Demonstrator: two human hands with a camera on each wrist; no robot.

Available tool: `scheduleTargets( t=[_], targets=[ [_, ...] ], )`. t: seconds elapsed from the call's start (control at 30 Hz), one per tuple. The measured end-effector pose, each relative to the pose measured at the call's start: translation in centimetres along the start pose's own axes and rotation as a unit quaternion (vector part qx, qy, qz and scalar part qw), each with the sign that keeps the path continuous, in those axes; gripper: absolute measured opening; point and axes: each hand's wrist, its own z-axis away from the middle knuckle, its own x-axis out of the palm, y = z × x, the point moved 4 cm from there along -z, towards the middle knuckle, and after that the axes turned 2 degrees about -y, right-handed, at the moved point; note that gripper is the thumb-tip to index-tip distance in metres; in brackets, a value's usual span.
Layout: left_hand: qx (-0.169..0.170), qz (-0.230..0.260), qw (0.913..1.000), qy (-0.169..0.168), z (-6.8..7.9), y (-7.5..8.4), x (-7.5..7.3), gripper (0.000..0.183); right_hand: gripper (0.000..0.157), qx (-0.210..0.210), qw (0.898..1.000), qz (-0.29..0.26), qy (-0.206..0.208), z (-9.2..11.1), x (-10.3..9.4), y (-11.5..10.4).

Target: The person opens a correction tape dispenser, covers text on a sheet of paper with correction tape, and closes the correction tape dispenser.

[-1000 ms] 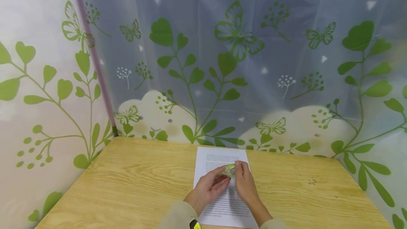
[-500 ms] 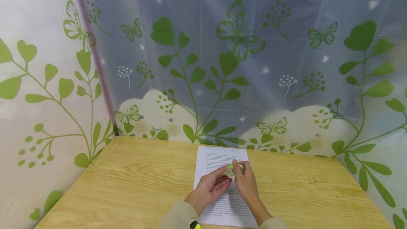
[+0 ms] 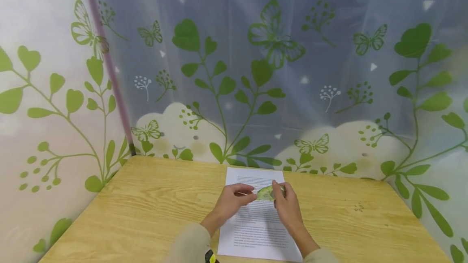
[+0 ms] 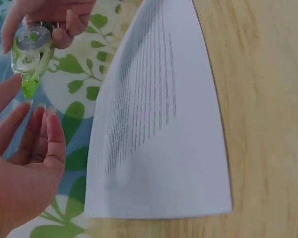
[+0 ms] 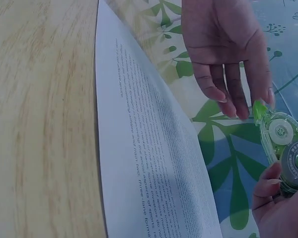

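A clear and green correction tape (image 3: 265,192) is held above the paper by my right hand (image 3: 290,210), whose thumb lies over its grey round part. In the right wrist view the correction tape (image 5: 280,131) shows its white reel, and its pointed green tip faces my left hand (image 5: 223,44). In the head view my left hand (image 3: 228,204) is beside that tip, fingers loosely bent and thumb end right at it. The left wrist view has the left fingers spread a little below the green tip. A printed sheet of paper (image 3: 256,234) lies under both hands.
The sheet rests on a wood-grain table (image 3: 157,202). A curtain (image 3: 226,72) with green leaves and butterflies hangs behind the table's far edge and at both sides. A black and yellow band (image 3: 210,256) shows at the left sleeve.
My left hand has shifted left and its fingers have drawn back from the correction tape, so more of it shows. The right hand, still holding it, has moved slightly right.
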Motion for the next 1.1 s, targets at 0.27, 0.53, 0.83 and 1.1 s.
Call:
scheduleTargets(
  t=[0.27, 0.53, 0.83, 1.1],
  targets=[
    [0.054, -0.121, 0.9892, -0.063, 0.0, 0.5, -0.2, 0.018, 0.048, 0.000, 1.000, -0.017, -0.009, 0.2, -0.2, 0.0],
    [0.048, -0.123, 0.9884, -0.076, 0.0, 0.5, -0.1, 0.015, 0.048, 0.010, 0.999, -0.050, -0.012, 0.6, -0.5, -0.4],
    [0.037, -0.132, 0.9868, -0.085, 0.1, 0.2, 0.9, 0.013, 0.043, 0.030, 0.997, -0.077, -0.008, 0.7, -0.4, -0.1],
    [0.024, -0.107, 0.9909, -0.078, -0.1, -0.3, 1.7, 0.013, 0.045, 0.035, 0.993, -0.110, -0.015, 0.8, -0.1, 0.0]
  ],
)
